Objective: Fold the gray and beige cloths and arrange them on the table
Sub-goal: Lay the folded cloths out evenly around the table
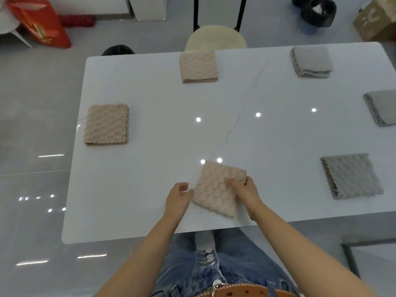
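A folded beige cloth (pixel 214 187) lies tilted near the front edge of the white table (pixel 160 168). My right hand (pixel 244 190) grips its right edge, thumb on top and fingers round the side. My left hand (pixel 179 197) touches the cloth's left edge with loosely curled fingers. Two more folded beige cloths lie flat, one at the left (pixel 106 124) and one at the back middle (pixel 198 66). Three folded gray cloths lie on the right: back right (pixel 311 62), far right edge (pixel 382 107), and front right (pixel 351 175).
A beige round stool (pixel 215 38) stands behind the table. On the floor are a red bag (pixel 40 24) at back left, a black bin (pixel 319 11) and a cardboard box (pixel 374 20) at back right.
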A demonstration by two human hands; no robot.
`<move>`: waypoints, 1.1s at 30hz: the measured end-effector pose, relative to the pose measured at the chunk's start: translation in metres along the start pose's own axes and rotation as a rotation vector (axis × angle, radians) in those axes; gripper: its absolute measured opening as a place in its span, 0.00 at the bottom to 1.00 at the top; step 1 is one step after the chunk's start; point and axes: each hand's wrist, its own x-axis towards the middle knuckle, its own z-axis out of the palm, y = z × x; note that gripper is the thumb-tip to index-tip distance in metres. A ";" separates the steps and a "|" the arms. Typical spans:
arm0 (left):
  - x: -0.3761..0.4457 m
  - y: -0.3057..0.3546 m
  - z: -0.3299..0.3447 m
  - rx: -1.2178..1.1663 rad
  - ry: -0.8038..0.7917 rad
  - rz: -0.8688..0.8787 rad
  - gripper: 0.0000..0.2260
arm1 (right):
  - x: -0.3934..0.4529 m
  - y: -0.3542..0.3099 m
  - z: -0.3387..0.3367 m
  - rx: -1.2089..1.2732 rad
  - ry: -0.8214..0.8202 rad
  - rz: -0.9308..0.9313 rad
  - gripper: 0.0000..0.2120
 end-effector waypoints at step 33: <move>-0.013 -0.042 0.021 0.127 0.033 -0.008 0.08 | 0.025 0.052 0.008 -1.363 -0.133 -0.735 0.32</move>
